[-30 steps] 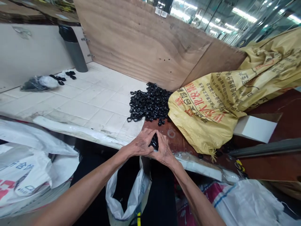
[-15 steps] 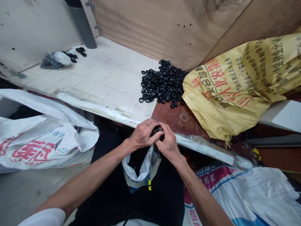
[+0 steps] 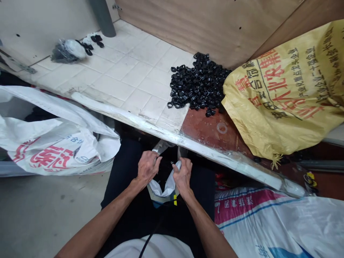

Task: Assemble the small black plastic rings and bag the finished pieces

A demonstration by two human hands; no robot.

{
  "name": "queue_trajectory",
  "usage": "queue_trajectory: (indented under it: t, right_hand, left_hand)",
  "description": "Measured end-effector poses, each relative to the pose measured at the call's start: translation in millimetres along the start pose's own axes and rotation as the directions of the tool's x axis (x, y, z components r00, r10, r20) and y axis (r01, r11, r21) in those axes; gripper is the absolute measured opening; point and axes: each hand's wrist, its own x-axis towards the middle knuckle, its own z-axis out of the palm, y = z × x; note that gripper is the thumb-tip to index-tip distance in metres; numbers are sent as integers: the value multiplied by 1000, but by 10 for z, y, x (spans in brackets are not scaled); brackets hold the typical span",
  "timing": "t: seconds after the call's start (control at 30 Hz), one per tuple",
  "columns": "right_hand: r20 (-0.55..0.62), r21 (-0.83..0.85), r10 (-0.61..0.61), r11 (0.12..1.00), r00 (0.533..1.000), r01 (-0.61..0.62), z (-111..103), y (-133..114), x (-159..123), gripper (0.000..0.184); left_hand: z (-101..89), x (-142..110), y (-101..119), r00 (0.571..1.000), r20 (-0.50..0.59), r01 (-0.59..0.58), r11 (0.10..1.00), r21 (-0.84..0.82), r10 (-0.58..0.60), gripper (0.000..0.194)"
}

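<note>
Between my knees hangs a white woven bag [image 3: 168,190], its mouth spread and its inside dark. My left hand [image 3: 148,166] is closed on the left side of the bag's rim. On the opposite side my right hand [image 3: 183,173] grips the rim, thumb along the folded white edge. Both hands are just below the edge of the worktop [image 3: 129,95]. Beyond them, a heap of small black rings [image 3: 197,84] lies on the worktop against the back board. What lies inside the bag is too dark to make out.
A yellow printed sack [image 3: 282,96] lies right of the heap. White sacks stand on the left [image 3: 61,150] and lower right [image 3: 268,215]. A clear plastic bag [image 3: 68,51] and a grey pipe [image 3: 103,18] are at the back left. The worktop's taped edge [image 3: 150,125] crosses ahead.
My hands were together at the worktop's edge around something small and dark. They have parted and come down onto the two sides of the bag's rim. The view has shifted slightly.
</note>
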Motion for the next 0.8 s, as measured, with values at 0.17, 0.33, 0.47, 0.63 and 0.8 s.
queue_trajectory:
  t: [0.17, 0.33, 0.47, 0.63, 0.8]
  right_hand:
    - [-23, -35, 192, 981, 981, -193, 151, 192, 64, 57]
    - [19, 32, 266, 963, 964, -267, 149, 396, 189, 12]
    - [-85, 66, 374, 927, 924, -369, -70, 581, 93, 21]
    - [-80, 157, 437, 893, 896, -422, -272, 688, -72, 27]
    - [63, 318, 454, 835, 889, -449, -291, 655, 164, 34]
  left_hand:
    - [138, 8, -253, 952, 1, 305, 947, 101, -307, 51]
    - [183, 86, -396, 918, 120, 375, 926, 40, -377, 22]
    - [32, 40, -485, 912, 48, 409, 912, -35, -407, 29]
    - [-63, 42, -543, 880, 37, 474, 867, -151, -474, 25]
    - [-53, 298, -584, 849, 186, 528, 774, -350, -495, 22]
